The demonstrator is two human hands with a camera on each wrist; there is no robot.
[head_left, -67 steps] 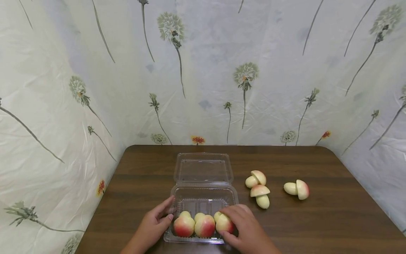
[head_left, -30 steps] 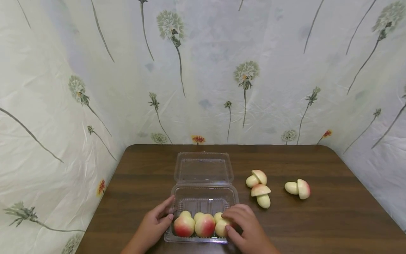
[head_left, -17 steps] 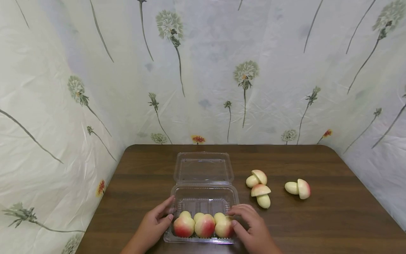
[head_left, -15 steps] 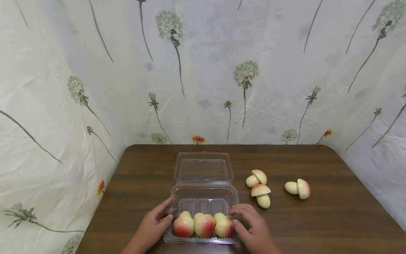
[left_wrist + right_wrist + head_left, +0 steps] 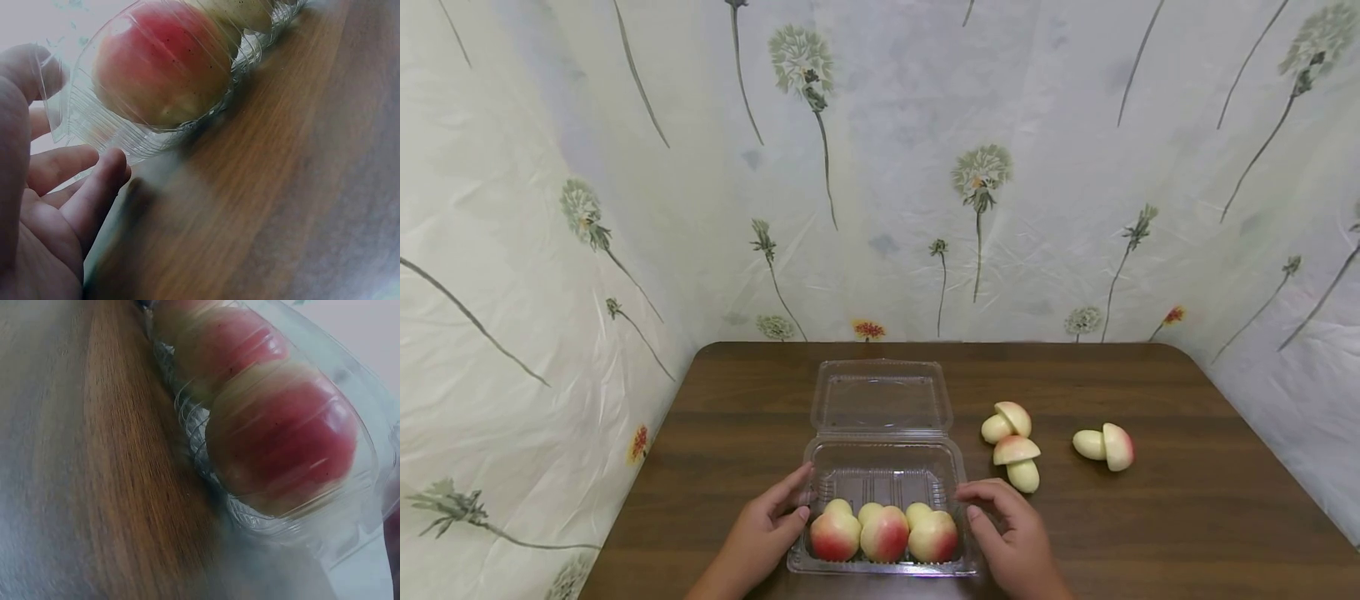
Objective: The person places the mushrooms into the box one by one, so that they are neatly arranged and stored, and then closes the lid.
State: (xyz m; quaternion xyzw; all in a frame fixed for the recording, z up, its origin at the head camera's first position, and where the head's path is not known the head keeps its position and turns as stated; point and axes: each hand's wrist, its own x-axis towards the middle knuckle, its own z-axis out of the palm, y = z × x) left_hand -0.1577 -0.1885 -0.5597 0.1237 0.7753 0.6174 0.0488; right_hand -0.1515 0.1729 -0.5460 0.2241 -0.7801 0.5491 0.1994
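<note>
A clear plastic clamshell container [image 5: 880, 450] stands on the table with its lid [image 5: 882, 398] folded back. Three mushroom-shaped pieces, pale yellow with red-tinged caps, lie in a row along its near side: a left mushroom [image 5: 835, 533], a middle mushroom [image 5: 884, 533] and a right mushroom [image 5: 933, 535]. My left hand [image 5: 765, 527] holds the container's left rim between thumb and fingers; the left wrist view shows the rim between them. At the right rim, my right hand [image 5: 1011, 533] has its thumb and index finger apart, with nothing between them. Only a sliver of it shows in the right wrist view.
Right of the container, two mushrooms lie close together, a far mushroom [image 5: 1006, 422] and a near mushroom [image 5: 1018, 462]. A further mushroom [image 5: 1105, 446] lies farther right. A dandelion-patterned cloth [image 5: 880, 250] hangs behind the brown wooden table [image 5: 737, 408].
My right hand has let go of the right mushroom and moved right to the container's rim. That mushroom now shows fully, its red cap side turned to the right. The left hand stays put.
</note>
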